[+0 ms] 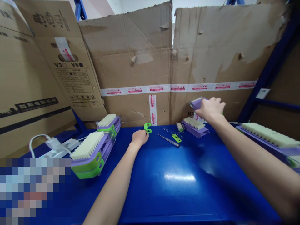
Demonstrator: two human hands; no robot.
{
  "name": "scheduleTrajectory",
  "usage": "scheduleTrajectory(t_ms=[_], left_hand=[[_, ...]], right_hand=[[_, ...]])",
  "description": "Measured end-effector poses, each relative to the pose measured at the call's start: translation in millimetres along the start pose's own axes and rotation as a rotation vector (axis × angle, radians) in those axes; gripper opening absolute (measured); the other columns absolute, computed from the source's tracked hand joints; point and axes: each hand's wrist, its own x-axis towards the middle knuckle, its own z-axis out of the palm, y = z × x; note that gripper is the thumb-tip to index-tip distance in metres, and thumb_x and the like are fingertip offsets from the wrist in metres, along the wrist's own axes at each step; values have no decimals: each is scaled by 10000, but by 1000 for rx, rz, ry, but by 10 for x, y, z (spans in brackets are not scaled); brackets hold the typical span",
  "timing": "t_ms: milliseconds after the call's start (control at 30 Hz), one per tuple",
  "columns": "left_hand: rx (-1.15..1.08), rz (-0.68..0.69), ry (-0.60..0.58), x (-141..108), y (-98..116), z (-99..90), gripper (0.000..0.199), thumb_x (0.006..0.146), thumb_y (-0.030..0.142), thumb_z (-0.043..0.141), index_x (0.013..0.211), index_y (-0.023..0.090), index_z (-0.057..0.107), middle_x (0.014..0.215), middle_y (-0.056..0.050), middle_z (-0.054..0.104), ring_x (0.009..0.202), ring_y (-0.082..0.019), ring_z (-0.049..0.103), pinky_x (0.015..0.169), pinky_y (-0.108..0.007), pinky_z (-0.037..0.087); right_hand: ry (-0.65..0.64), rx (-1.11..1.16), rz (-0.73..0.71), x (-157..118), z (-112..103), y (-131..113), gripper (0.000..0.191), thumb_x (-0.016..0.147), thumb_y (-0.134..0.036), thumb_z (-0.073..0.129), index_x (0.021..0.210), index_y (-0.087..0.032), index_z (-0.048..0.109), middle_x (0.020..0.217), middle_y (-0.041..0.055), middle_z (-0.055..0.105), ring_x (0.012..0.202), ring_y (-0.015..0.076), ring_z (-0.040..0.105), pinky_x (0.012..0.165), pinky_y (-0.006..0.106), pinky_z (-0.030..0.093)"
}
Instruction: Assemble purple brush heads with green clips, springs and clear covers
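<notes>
My left hand (140, 137) is closed at the back middle of the blue table, with a bright green C-shaped plastic piece (147, 125) at its fingertips. Raised at the back right, my right hand (211, 108) grips a purple plastic piece with a clear edge (197, 102); its far side is hidden by the fingers. Below it lies a purple block with a cream ridged top (194, 123). Between the hands are a screwdriver with a clear handle (172, 142), a flat green plate (176, 138), a row of small screws (172, 131) and a small cream roller (180, 127).
Purple and green units with cream ridged tops stand at the left (87, 148) and right (269, 134). A white power strip (62, 148) with a plugged-in charger and cable lies far left. Cardboard sheets (136, 59) wall the back; a blue post (264, 62) rises at right.
</notes>
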Motion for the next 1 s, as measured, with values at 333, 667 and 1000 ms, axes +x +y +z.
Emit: scheduleTrajectory(t_ms=[333, 667, 1000], left_hand=[[-482, -320, 234, 101, -181, 4, 272, 910, 364, 325, 1001, 233, 546, 952, -109, 695, 920, -287, 652, 736, -357, 459], [-703, -347, 331, 177, -269, 106, 427, 921, 500, 247, 932, 224, 573, 860, -89, 700, 801, -237, 668, 726, -331, 465], [-671, -332, 298, 155, -258, 84, 435, 920, 506, 244, 961, 217, 567, 903, -98, 704, 831, -240, 670, 736, -329, 466]], right_hand=[[-232, 423, -487, -917, -119, -744, 523, 695, -418, 596, 1192, -254, 595, 1007, 105, 623, 921, 265, 555, 755, 338, 415], [-290, 436, -558, -1445, 69, -1033, 468, 786, -490, 526, 1153, -211, 604, 1040, 135, 594, 972, 287, 539, 781, 370, 415], [190, 321, -73, -652, 678, -131, 566, 873, -464, 396, 1332, -134, 412, 1345, 226, 360, 1188, 367, 372, 886, 444, 357]])
